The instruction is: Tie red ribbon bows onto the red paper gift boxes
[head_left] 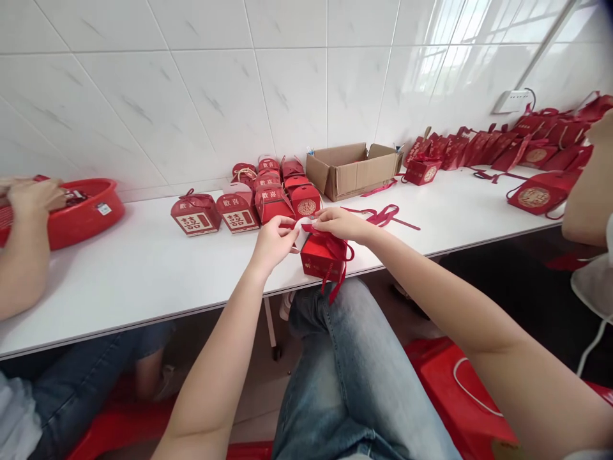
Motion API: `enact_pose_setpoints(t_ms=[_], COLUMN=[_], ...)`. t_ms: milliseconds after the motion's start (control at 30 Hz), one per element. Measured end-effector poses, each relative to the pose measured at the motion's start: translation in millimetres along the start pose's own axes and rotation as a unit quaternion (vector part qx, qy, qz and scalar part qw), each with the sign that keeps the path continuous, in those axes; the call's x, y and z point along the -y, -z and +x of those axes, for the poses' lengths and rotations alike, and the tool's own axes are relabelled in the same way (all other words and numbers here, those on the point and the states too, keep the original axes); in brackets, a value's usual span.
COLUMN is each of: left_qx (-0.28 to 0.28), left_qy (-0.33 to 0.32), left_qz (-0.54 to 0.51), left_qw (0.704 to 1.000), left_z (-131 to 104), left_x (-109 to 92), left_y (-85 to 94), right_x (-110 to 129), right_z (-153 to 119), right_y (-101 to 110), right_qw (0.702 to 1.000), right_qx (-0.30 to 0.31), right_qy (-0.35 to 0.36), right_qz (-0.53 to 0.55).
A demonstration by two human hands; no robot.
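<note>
A red paper gift box (322, 260) stands at the table's front edge, above my knees, with its top flaps up and a pale inner side showing. My left hand (275, 246) pinches the flap on the box's left side. From the right, my right hand (341, 223) grips the top edge of the box, fingers and thumb closed. A dark red ribbon (341, 281) hangs down the box's right side past the table edge. The fingertips partly cover the upper flaps. Behind my hands, several closed red gift boxes (242, 214) stand together, gold characters on their fronts.
An open cardboard box (357, 172) stands against the tiled wall. Loose ribbon (385, 216) lies on the white table (143, 268). A co-worker's arm (23, 249) reaches over a red basin (90, 211) at left. More red boxes (536, 153) and another person's arm (587, 191) are at right.
</note>
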State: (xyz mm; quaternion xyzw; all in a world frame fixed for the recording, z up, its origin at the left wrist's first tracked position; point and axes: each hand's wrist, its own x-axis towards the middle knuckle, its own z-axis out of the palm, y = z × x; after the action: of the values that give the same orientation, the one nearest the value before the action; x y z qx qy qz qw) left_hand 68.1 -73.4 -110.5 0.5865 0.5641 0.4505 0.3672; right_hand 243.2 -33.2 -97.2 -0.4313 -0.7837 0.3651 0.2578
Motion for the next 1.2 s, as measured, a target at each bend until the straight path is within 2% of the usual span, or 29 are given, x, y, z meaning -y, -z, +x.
enact_pose_setpoints(t_ms=[100, 267, 400, 600, 800, 900, 967, 1033, 1100, 1133, 1200], left_qx=[0.009, 0.035, 0.046, 0.098, 0.159, 0.15, 0.126, 0.092, 0.068, 0.065, 0.071], left_qy=[-0.004, -0.01, 0.034, 0.091, 0.08, 0.091, 0.093, 0.092, 0.089, 0.083, 0.063], left_qz=[0.004, 0.015, -0.003, -0.002, -0.054, -0.133, -0.181, -0.213, -0.238, -0.246, -0.244], left_qw=[1.0, 0.999, 0.998, 0.991, 0.983, 0.975, 0.971, 0.968, 0.965, 0.964, 0.965], left_z=[-1.6, -1.1, 8.5, 19.1, 28.5, 36.6, 40.6, 43.0, 44.6, 45.4, 46.8], left_x=[-0.6, -0.3, -0.4, -5.7, -3.1, -8.4, -18.2, -31.9, -46.6, -53.3, -64.6], left_y=[0.8, -0.4, -2.5, -1.7, 2.7, 12.6, 23.7, 37.1, 50.8, 57.2, 67.8], right_x=[-1.1, 4.2, 11.2, 9.7, 10.3, 3.1, -9.7, -27.1, -44.9, -52.8, -65.3], right_z=[3.7, 10.9, 11.4, 6.9, 5.6, -2.8, -15.4, -32.9, -52.0, -60.7, -73.8], right_y=[-0.5, -5.8, -7.6, -6.6, -2.8, 8.2, 16.3, 21.0, 20.1, 17.4, 7.7], right_qw=[0.999, 0.999, 0.995, 0.992, 0.988, 0.99, 0.988, 0.989, 0.994, 0.994, 0.992], right_qx=[0.018, -0.009, -0.019, -0.033, -0.045, -0.107, -0.144, -0.131, -0.077, -0.057, -0.058], right_qy=[0.02, 0.002, -0.008, -0.002, -0.009, -0.011, -0.025, -0.053, -0.076, -0.088, -0.106], right_qz=[0.017, -0.04, -0.095, -0.125, -0.144, -0.088, -0.05, -0.036, -0.033, -0.032, -0.032])
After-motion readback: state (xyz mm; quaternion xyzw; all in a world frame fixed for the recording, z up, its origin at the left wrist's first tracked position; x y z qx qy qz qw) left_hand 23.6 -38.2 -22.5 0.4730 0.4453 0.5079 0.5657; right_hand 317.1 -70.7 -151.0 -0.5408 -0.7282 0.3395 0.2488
